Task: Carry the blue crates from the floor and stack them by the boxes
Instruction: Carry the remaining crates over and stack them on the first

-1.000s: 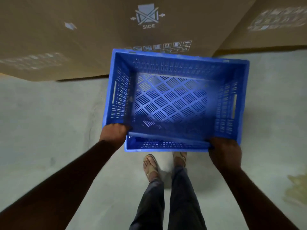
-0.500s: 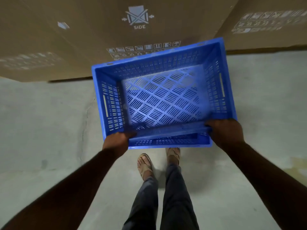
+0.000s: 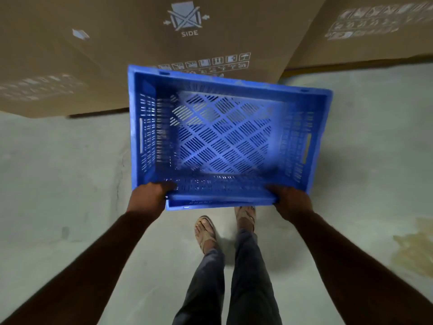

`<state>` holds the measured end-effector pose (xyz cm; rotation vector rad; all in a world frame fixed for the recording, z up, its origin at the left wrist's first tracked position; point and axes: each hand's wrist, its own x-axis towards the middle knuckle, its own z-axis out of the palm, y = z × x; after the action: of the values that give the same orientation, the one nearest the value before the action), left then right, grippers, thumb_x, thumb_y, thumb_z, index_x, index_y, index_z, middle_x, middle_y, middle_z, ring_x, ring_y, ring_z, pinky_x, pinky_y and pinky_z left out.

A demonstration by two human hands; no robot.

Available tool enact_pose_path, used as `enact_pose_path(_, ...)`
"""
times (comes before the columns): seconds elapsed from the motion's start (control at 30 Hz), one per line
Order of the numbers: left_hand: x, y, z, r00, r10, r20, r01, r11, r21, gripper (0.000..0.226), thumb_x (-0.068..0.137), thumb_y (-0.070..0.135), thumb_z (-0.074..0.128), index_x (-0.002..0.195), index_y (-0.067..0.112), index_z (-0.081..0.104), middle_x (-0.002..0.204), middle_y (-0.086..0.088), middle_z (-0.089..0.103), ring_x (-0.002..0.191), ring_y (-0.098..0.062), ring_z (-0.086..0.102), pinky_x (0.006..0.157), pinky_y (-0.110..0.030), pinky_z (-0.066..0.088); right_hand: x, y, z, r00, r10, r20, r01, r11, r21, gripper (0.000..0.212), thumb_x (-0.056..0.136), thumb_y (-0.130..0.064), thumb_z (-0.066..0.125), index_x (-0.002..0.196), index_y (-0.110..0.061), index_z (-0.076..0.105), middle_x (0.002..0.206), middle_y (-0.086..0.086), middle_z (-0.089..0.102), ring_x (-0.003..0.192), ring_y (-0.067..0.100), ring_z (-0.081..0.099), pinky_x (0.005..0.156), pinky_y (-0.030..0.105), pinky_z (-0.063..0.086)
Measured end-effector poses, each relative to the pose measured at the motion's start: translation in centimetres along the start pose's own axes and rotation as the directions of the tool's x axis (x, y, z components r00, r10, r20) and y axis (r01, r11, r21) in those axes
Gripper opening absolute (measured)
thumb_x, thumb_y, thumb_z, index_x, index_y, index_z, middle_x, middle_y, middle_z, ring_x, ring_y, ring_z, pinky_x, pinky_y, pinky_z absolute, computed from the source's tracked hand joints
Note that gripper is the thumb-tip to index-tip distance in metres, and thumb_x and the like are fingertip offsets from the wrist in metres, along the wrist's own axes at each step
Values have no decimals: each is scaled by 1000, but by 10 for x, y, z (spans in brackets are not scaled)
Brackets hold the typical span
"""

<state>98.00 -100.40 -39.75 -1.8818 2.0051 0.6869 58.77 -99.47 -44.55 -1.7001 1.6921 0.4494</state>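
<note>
Left hand (image 3: 150, 195) and right hand (image 3: 291, 200) each grip the near rim of an empty blue perforated plastic crate (image 3: 225, 141), held in the air, tilted. Below: pale grey concrete floor (image 3: 58, 184), yellowish stain (image 3: 414, 249) at right. Tall brown cardboard boxes (image 3: 117, 43) with white handling symbols stand just beyond the crate.

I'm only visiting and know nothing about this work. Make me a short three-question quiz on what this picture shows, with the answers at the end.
1. True or false: the blue crate has goods inside.
2. Which part of the crate do the left hand and right hand grip?
A. the far rim
B. the near rim
C. the two side handle slots
3. Fill in: the word printed on the cardboard box behind the crate is ____.

Key
1. False: it is empty, and its slotted bottom shows.
2. B: one hand grips near each near corner.
3. SIDE
</note>
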Motion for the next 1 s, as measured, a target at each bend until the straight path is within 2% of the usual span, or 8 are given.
enact_pose_path(0.2, 13, -16, 5, 996, 59, 68, -63, 996, 59, 44, 85, 21, 56, 119, 48, 63, 118, 2, 70, 101, -30, 68, 79, -36, 52, -36, 16, -16, 876, -230, -423, 194, 973, -125, 34, 71, -27, 86, 103, -28, 76, 85, 4, 76, 71, 32, 72, 54, 37, 54)
enact_pose_path(0.33, 9, -18, 2, 957, 231, 174, -231, 973, -21, 40, 87, 36, 48, 126, 47, 44, 122, 3, 69, 105, -28, 67, 81, -38, 55, -44, 17, -14, 899, -286, -333, 232, 953, -193, 32, 74, -32, 85, 102, -27, 71, 87, 1, 76, 69, 30, 72, 53, 36, 55)
enact_pose_path(0.5, -10, -22, 3, 958, 229, 174, -211, 971, -115, 38, 92, 42, 60, 129, 32, 60, 124, -5, 68, 107, -31, 66, 87, -39, 54, -35, 14, -36, 871, -302, -388, 286, 953, -100, 32, 70, -44, 87, 97, -29, 77, 83, -2, 77, 68, 28, 71, 57, 34, 54)
enact_pose_path(0.63, -29, -5, 26, 960, 275, 47, -267, 955, -133, 39, 89, 36, 66, 125, 23, 61, 111, -11, 73, 89, -33, 73, 75, -40, 59, -18, 26, -30, 921, -216, -324, 212, 976, -48, 33, 73, -36, 82, 105, -31, 76, 95, 1, 78, 85, 30, 72, 71, 37, 57)
enact_pose_path(0.73, -38, 5, 35, 961, 278, 6, -275, 954, -117, 37, 96, 40, 53, 131, 29, 58, 122, 6, 68, 101, -20, 69, 85, -39, 57, -19, 25, -21, 940, -184, -287, 178, 983, -49, 41, 68, -37, 86, 108, -32, 75, 98, 1, 78, 84, 28, 74, 70, 37, 58)
enact_pose_path(0.83, -24, -11, 29, 945, 327, -3, -327, 945, -7, 40, 82, 31, 77, 121, 29, 66, 104, 3, 75, 78, -21, 74, 59, -30, 58, -36, 23, -13, 909, -169, -381, 190, 982, 19, 33, 70, -37, 88, 101, -31, 77, 88, -2, 78, 74, 25, 73, 60, 33, 55)
enact_pose_path(0.9, -19, -18, 19, 916, 401, 0, -399, 912, 90, 43, 77, 27, 82, 117, 30, 67, 97, 1, 76, 67, -24, 72, 49, -29, 54, -42, 28, 1, 932, -128, -338, 178, 977, 120, 35, 75, -39, 84, 108, -32, 75, 97, -5, 77, 83, 19, 73, 69, 32, 58)
enact_pose_path(1.0, -28, -14, 12, 870, 491, -41, -477, 861, 177, 35, 84, 14, 64, 118, 22, 67, 109, 0, 74, 82, -24, 73, 54, -31, 57, -33, 34, 26, 980, -103, -168, 146, 953, 265, 46, 78, -36, 82, 122, -31, 69, 119, -3, 73, 105, 20, 71, 91, 31, 54)
